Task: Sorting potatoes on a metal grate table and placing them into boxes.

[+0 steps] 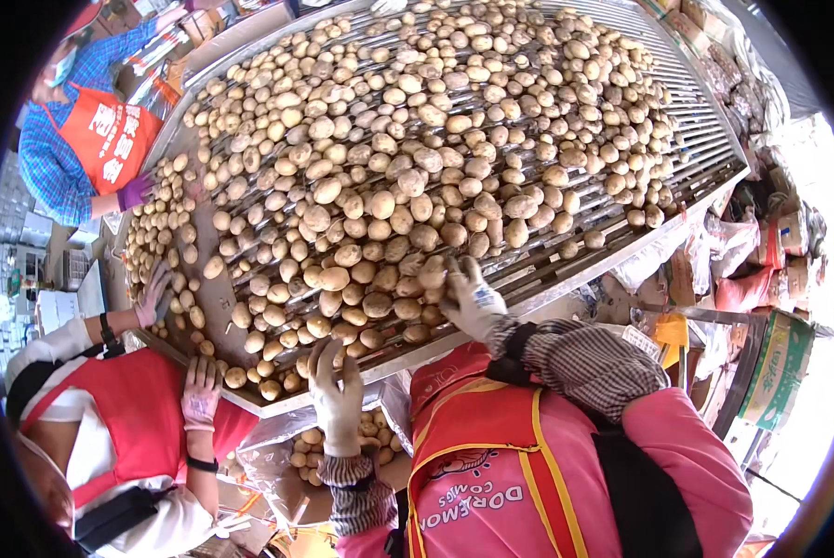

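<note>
Potatoes [382, 204] lie in a broad heap on a metal roller sorting table [696, 115]. My right hand [476, 300], in a white work glove, reaches over the near edge with fingers apart, against a potato [432, 272] at the heap's right side. Further left, my left hand [336, 390], also gloved in white, is raised at the table rim, fingers spread beside several potatoes at the edge. Neither glove appears closed around a potato. Below my left hand, a plastic-lined box [270, 453] holds more potatoes [312, 446].
At my left, a co-worker in a red apron [138, 404] has gloved hands at the table's end. Another person in an orange apron [103, 139] stands across the left corner. Bags [741, 286] and a green carton [776, 370] stand on the right.
</note>
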`<state>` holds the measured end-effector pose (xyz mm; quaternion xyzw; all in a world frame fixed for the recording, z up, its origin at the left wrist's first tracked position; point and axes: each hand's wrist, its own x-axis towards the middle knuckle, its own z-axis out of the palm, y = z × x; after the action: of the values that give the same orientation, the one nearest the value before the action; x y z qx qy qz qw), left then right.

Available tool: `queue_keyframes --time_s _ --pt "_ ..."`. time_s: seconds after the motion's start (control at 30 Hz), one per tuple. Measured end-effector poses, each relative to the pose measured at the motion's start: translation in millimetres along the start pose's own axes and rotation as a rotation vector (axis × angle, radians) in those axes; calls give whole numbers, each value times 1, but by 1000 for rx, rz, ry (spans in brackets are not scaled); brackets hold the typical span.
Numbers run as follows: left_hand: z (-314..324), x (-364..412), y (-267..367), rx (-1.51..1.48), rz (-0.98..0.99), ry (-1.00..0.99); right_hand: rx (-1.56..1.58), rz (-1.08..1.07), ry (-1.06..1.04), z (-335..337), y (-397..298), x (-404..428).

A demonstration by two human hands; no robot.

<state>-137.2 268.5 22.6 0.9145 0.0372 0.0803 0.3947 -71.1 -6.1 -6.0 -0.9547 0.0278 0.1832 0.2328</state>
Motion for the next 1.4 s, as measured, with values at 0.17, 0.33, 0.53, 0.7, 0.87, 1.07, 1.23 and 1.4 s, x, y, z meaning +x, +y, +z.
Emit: queue_keyframes --time_s 0.17,0.33,0.53,0.7,0.87,1.07,1.23,1.4 --pt "94 162 89 71 316 -409 -57 -42 25 53 -44 26" --pt "177 229 129 497 260 -535 -83 -318 6 41 -38 25" --pt "162 200 84 761 204 -500 224 -299 241 -32 81 -16" --pt "102 186 -26 734 197 -172 125 -78 547 -91 130 -12" --pt "93 156 14 543 -91 -403 -295 -43 111 -112 152 88" --pt "138 91 42 384 165 -120 -101 12 180 -104 64 120" --pt "149 63 56 236 205 79 11 -541 279 -56 38 75" --pt "137 41 71 -455 -26 -58 -442 358 462 -143 153 104"
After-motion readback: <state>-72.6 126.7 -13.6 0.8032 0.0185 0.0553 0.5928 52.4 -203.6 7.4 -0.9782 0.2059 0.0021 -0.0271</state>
